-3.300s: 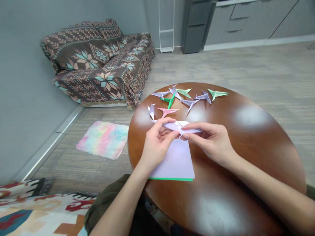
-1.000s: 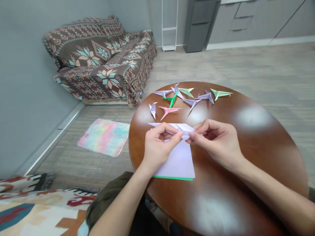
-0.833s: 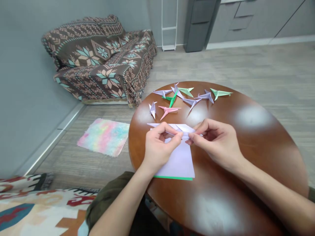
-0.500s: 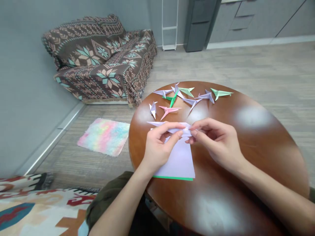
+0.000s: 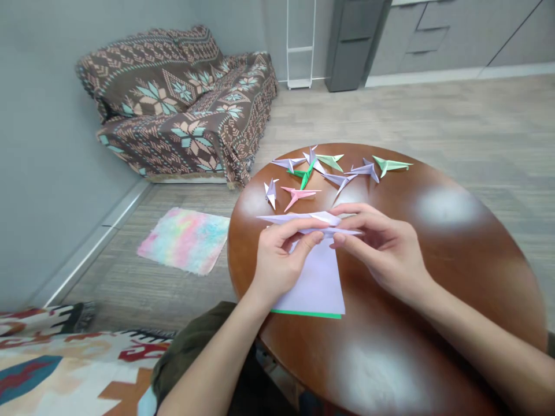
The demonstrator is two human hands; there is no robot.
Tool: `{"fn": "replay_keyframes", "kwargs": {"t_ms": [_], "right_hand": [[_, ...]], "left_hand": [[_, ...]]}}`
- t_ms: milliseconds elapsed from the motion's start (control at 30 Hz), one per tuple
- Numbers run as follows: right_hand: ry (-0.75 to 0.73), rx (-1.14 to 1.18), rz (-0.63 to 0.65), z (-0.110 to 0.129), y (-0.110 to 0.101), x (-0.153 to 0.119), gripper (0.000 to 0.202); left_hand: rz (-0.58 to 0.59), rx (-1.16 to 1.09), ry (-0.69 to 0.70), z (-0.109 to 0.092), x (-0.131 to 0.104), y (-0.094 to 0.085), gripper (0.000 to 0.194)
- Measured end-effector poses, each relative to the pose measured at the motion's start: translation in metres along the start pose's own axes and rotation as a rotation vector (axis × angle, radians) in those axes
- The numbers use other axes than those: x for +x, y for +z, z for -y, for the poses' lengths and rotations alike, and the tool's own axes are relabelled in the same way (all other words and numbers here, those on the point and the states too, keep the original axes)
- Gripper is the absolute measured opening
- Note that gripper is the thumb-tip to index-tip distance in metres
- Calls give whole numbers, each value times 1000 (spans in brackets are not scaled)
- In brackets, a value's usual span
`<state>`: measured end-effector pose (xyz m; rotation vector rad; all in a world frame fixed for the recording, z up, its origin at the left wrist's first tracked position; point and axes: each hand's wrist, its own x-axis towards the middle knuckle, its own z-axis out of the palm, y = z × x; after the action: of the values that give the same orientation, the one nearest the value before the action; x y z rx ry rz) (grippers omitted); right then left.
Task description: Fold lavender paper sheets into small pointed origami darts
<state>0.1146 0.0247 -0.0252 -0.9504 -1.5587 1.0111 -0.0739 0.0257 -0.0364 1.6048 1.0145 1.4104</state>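
Between both hands is a partly folded lavender origami paper (image 5: 324,216), with a long point sticking out to the left and another to the right. My left hand (image 5: 284,251) pinches its left part between thumb and fingers. My right hand (image 5: 381,242) grips the right part, thumb below and fingers above. Under them lies a stack of lavender paper sheets (image 5: 314,283), with a green sheet (image 5: 307,315) showing at its lower edge. Beyond the hands are folded paper birds, among them a pink one (image 5: 299,196), a dark green one (image 5: 304,173) and several lavender ones (image 5: 340,182).
Everything rests on a round brown wooden table (image 5: 455,271). Light green paper birds (image 5: 390,166) sit near its far edge. A patterned covered sofa (image 5: 186,115), a pastel fluffy mat (image 5: 186,240) and a grey cabinet (image 5: 351,46) stand or lie beyond.
My right fingers have shifted from a tight pinch at the paper's middle to a wider hold along its right part. A folded point now shows toward the right.
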Motion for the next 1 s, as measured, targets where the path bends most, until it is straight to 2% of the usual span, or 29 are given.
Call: {"fn": "replay_keyframes", "kwargs": {"t_ms": [167,333,700,1000], "right_hand": [[3,-18,-23,0,0,0,7],[19,-21,-27,2,1,-1,8],[47,-16,-45,0,1,0,8],[48,-19,-35,3,1,0,15]], "left_hand": [[-28,6,-32,-1,-2,3,14],[-38,-5,2,-1,0,2,6],[-12,-65,-66,-3,2,1,15],[-5,-54,-61,-3,1,1,17]]}}
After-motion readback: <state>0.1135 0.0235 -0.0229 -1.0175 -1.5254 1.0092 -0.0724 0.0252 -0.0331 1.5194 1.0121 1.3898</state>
